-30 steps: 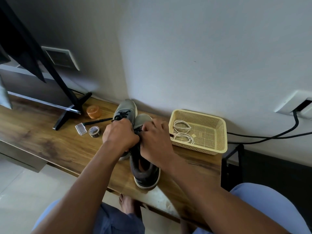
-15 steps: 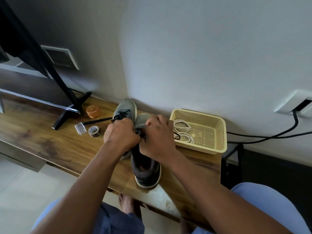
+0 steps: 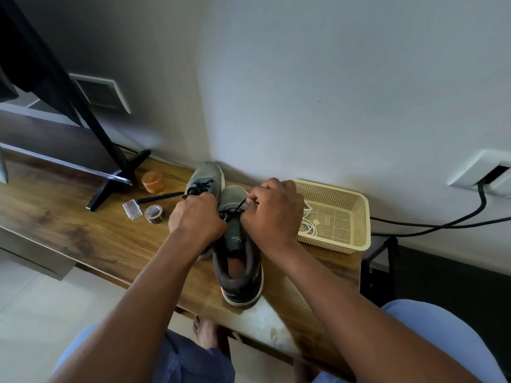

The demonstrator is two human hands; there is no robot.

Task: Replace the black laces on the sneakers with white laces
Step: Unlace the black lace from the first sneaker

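Note:
Two grey sneakers stand side by side on the wooden table (image 3: 83,239), toes toward the wall. The near sneaker (image 3: 239,269) sits under both hands. My right hand (image 3: 272,217) pinches its black lace (image 3: 237,208) and holds it up and to the right, taut. My left hand (image 3: 196,219) is curled over the sneaker's left side; what it grips is hidden. The far sneaker (image 3: 206,176) still carries a knotted black lace (image 3: 197,189). White laces (image 3: 309,223) lie in the yellow basket (image 3: 356,217), partly hidden by my right hand.
A TV stand leg (image 3: 116,183) rests at the left. Near it are an orange jar (image 3: 152,181), a black pen (image 3: 159,197), a small clear box (image 3: 132,209) and a tape roll (image 3: 154,213). Black cables (image 3: 442,223) run along the wall at right.
My right hand has moved up and to the right, drawing the black lace out of the near sneaker. My left hand has stayed on the shoe.

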